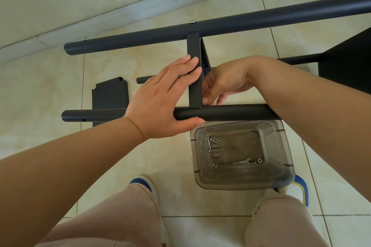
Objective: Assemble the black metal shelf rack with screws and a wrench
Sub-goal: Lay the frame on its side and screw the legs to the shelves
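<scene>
Black flat metal crossbar (194,78) runs away from you; your left hand (160,102) lies flat against it, your right hand (222,84) curled behind, grip unclear.

2 hands (162,98) (222,84) steady crossbar (194,78) between tubes (220,113).

two hands (160,98), three black tubes (220,26), one clear tub (281,166)
</scene>
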